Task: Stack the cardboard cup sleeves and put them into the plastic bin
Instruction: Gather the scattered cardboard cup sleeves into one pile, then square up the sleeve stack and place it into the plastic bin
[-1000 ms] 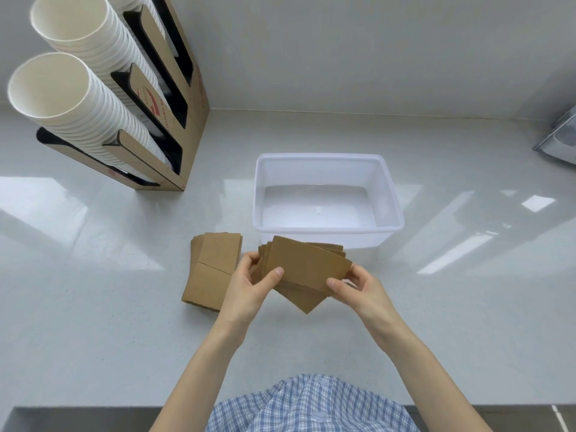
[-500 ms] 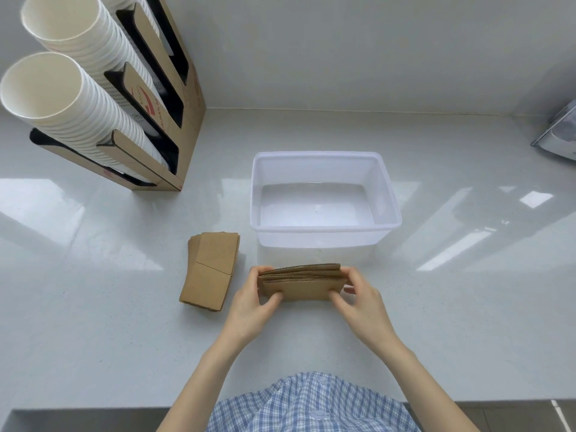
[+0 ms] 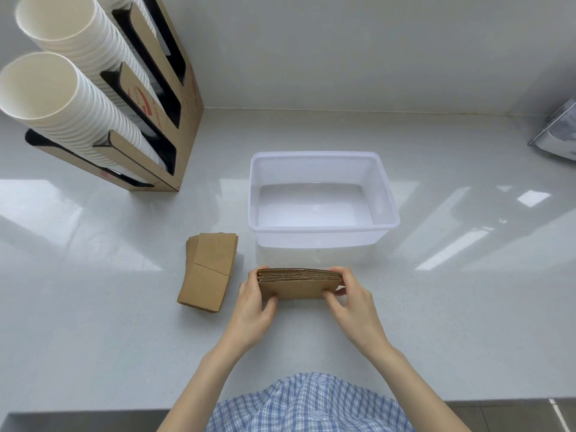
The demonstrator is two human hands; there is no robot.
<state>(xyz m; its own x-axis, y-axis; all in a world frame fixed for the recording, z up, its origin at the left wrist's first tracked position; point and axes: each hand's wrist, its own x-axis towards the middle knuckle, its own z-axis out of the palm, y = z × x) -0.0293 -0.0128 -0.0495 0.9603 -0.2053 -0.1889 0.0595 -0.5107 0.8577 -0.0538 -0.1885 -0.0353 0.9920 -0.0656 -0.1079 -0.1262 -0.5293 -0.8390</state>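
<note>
— Near the front edge of the white surface (image 3: 93, 307), what've we got?
— Both hands on one bundle of cup sleeves (image 3: 297, 283), stood on edge just in front of the plastic bin (image 3: 321, 227), not in it. Left hand (image 3: 254, 302) curled round the left end, thumb on the near face; right hand (image 3: 352, 302) pinching the right end, fingers over the top.
— Bundle touching the surface?
— Prob. resting on it, but we can't tell; hands hide the bottom edge.
— Other sleeves?
— A 2nd pile (image 3: 208, 271) lies flat to the left, apart from the left hand. Bin looks empty. Cup holder w/ white cups (image 3: 62, 98) sits far left.
</note>
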